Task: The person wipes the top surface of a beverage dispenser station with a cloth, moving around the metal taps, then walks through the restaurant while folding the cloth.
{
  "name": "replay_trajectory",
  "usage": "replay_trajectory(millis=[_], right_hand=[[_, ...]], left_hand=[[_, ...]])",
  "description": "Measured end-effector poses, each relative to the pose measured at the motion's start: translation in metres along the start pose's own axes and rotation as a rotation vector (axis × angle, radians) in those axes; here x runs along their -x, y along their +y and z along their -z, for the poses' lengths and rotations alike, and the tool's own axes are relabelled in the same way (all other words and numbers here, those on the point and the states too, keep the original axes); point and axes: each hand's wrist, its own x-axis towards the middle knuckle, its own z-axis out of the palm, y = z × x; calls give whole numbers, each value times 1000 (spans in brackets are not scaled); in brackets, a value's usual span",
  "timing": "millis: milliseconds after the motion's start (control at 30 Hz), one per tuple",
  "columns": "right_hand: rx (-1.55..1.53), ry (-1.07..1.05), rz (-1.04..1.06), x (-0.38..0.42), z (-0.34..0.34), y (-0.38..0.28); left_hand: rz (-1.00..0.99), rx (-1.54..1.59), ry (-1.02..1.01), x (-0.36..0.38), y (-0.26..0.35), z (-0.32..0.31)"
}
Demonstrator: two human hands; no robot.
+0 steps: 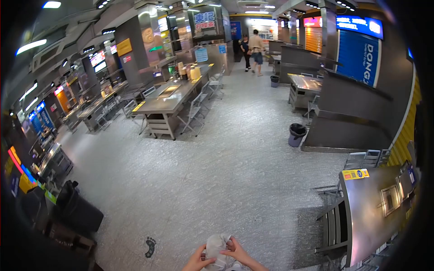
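Observation:
At the bottom middle of the head view, a crumpled whitish thing (216, 246), like a cloth or soft bag, is held up between my two hands. My left hand (199, 260) grips its left side, thumb laid across the front. On the other side my right hand (237, 252) pinches its upper right edge, fingers curled behind. Both hands are closed on it. Its lower end reaches the frame's bottom edge, where another small pale part (236, 266) shows below my right hand. What is inside it, if anything, cannot be seen.
A metal table (368, 212) with folding chairs stands close on the right. A large black bin (81, 210) is at left. Ahead are a long table (165, 105), a small lined bin (296, 134) and a partition (348, 128). Two people (256, 49) are in the far aisle.

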Motion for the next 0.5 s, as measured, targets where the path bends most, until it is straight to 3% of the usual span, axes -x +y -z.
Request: replay_trajectory(millis=[367, 500], right_hand=[[311, -283, -189, -59, -102, -15], [289, -292, -80, -100, -138, 3]], left_hand=[[-54, 78, 233, 45, -58, 108], [25, 50, 329, 64, -70, 163]])
